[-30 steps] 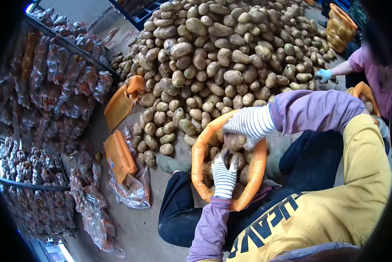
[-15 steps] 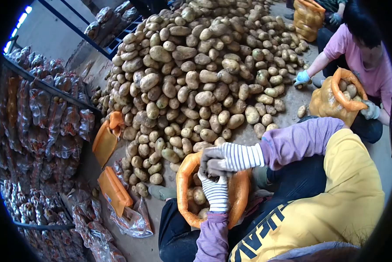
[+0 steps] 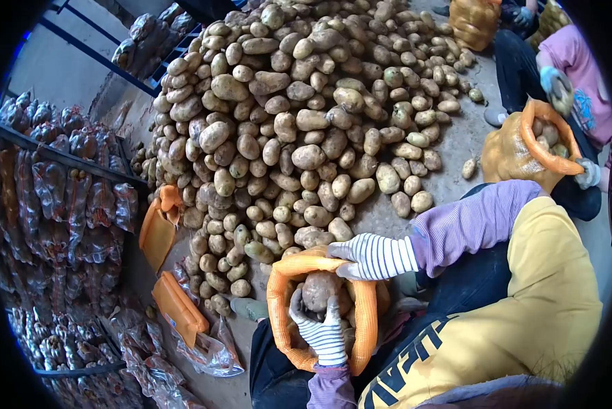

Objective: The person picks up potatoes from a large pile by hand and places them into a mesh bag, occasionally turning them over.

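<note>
Grey concrete floor (image 3: pixel 466 126) lies under a heap of earthy brown potatoes (image 3: pixel 306 136) beyond the orange mesh sack with a thick rolled rim (image 3: pixel 365 324). At the sack's mouth, the left hand (image 3: pixel 323 334), in a striped white-and-grey glove, clasps a round brown potato (image 3: pixel 319 290). The right hand (image 3: pixel 377 258), gloved alike, touches the sack's far rim; I cannot tell whether it grips. The potato should be firm, fairly heavy, perhaps dusty-slick: best cupped around its sides.
</note>
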The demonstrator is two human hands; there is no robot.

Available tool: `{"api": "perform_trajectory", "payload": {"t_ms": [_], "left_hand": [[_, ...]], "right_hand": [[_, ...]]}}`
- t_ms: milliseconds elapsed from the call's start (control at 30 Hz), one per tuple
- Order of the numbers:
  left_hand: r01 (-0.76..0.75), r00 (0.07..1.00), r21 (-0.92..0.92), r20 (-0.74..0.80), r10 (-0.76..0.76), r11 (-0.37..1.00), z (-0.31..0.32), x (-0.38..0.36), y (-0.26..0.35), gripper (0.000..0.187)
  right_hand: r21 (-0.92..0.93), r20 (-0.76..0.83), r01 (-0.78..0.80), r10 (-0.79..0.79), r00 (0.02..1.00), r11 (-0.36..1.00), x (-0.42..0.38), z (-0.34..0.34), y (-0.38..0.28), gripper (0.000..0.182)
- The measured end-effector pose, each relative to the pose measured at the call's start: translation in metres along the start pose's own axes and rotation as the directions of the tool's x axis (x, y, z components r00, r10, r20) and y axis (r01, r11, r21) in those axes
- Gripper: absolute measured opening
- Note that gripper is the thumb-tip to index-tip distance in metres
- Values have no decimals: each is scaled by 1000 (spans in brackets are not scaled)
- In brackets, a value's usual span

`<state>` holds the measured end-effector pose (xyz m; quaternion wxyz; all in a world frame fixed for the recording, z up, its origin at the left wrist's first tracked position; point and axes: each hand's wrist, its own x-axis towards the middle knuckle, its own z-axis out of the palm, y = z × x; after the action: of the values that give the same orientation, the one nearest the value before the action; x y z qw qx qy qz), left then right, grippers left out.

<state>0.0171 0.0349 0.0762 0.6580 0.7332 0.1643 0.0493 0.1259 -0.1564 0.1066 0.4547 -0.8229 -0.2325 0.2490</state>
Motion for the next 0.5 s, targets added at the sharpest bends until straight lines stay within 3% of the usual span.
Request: {"api": "perform_trajectory", "payload": {"t_ms": [33,67,133,200,267,300,333,367,400,433,467,500], "left_hand": [[-47,998,178,37,41,983,3,6,-6,72],[26,996,51,85,-30,998,19,8,-6,73],[-232,972,438,136,191,869,32,15,-23,76],[-207,978,395,117,174,895,37,19,-24,77],[-202,972,378,186,140,903,30,14,-18,80],[-223,953,358,275,126,907,24,9,-11,86],[-208,947,330,303,105,921,21,-1,-6,86],[-87,956,107,288,53,990,19,-9,-9,84],[32,960,-131,281,6,991,17,-12,-14,83],[-45,938,-15,344,48,999,8,-12,-21,81],[-22,915,136,403,-35,991,2,-6,-13,76],[-94,912,221,411,-5,971,-1,-3,-11,73]], "right_hand": [[59,-10,54,-53,999,997,-3,2,8,40],[31,45,81,-82,996,996,-9,8,9,41],[7,6,177,-177,984,984,-8,11,11,41],[192,282,32,-87,955,981,7,-21,18,48],[449,579,-372,52,813,813,31,-45,59,54],[407,452,-298,93,887,864,41,-52,87,53],[-101,140,-77,91,986,992,57,-55,122,51],[-357,-1,-101,108,994,929,69,-54,157,51],[-594,-58,-343,387,920,728,83,-51,189,64],[-727,-72,-357,452,889,586,98,-41,240,77],[-681,-98,-438,520,848,586,111,-33,253,86],[-691,-140,-415,453,880,592,122,-20,278,86]]}}
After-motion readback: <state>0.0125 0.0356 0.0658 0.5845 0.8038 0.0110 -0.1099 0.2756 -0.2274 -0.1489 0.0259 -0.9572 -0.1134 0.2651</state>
